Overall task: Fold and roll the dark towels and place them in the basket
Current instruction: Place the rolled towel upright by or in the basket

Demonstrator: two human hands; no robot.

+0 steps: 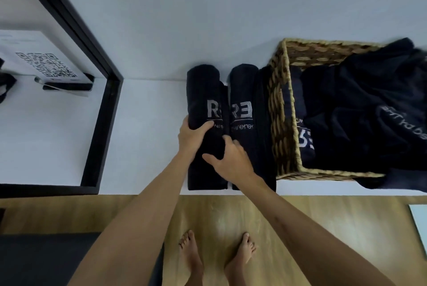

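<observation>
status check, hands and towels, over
Left hand grips left roll. Right hand rests across both rolls. Second roll beside basket. Loose towels fill basket.

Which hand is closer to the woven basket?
The right hand. It rests on the rolled towels beside the basket, with one roll between them. The left hand grips the far-left roll, farther from the basket.
</observation>
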